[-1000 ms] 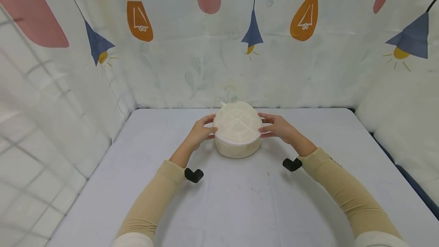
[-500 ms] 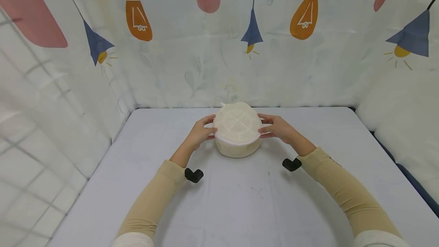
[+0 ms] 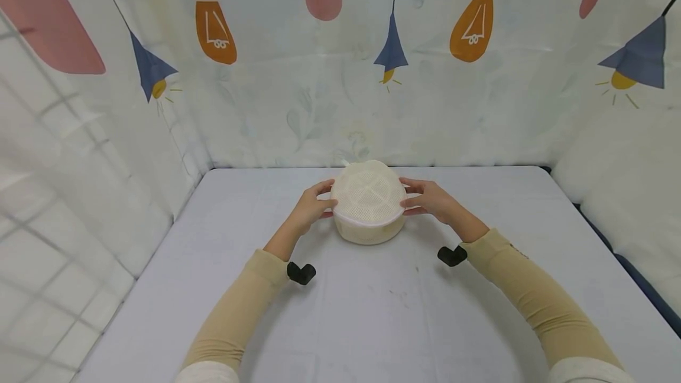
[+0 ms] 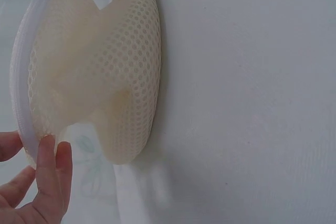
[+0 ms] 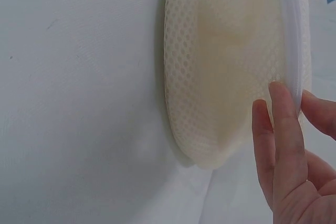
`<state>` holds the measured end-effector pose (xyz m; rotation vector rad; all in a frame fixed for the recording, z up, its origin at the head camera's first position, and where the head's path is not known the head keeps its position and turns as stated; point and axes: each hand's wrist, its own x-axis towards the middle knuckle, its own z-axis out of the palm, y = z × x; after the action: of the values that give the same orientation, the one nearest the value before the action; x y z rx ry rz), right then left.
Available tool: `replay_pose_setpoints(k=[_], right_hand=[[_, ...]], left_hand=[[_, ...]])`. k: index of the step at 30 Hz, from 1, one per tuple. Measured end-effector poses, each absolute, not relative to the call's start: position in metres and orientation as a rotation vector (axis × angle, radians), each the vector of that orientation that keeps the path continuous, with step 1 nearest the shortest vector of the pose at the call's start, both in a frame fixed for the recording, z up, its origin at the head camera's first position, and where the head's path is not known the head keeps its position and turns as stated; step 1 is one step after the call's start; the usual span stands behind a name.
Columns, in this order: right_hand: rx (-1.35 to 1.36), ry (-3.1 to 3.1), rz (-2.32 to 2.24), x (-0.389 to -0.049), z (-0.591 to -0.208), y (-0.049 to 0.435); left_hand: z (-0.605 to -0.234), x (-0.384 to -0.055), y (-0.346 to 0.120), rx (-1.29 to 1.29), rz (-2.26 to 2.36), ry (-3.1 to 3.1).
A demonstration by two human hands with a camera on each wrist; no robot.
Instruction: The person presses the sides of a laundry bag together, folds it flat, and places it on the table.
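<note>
A round, cream-coloured mesh laundry bag (image 3: 369, 194) stands on its base near the back of the table. Its top is a flat mesh disc with a white zip edge (image 4: 25, 77). My left hand (image 3: 308, 205) pinches this rim on the left, thumb on top and fingers below. On the opposite side, my right hand (image 3: 433, 200) pinches the rim in the same way. Both wrist views show the mesh side wall (image 5: 184, 66) sagging and folded inward between rim and base. What the bag may hold inside is hidden.
The table (image 3: 367, 324) has a white cover with a few small marks. Behind it hangs a white curtain (image 3: 255, 111) printed with lamps and bulbs. A black wrist device (image 3: 301, 273) sits at the left cuff, another (image 3: 452, 255) at the right.
</note>
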<state>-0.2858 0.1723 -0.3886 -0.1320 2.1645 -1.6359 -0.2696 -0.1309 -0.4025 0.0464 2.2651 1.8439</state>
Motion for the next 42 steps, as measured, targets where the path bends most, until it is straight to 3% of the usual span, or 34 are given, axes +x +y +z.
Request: replay_pose_setpoints(k=[42], right_hand=[[-0.126, 2.112, -1.682, -0.286, -0.400, 0.170]], left_hand=[[-0.411, -0.270, -0.135, 0.038, 1.845, 2.254]])
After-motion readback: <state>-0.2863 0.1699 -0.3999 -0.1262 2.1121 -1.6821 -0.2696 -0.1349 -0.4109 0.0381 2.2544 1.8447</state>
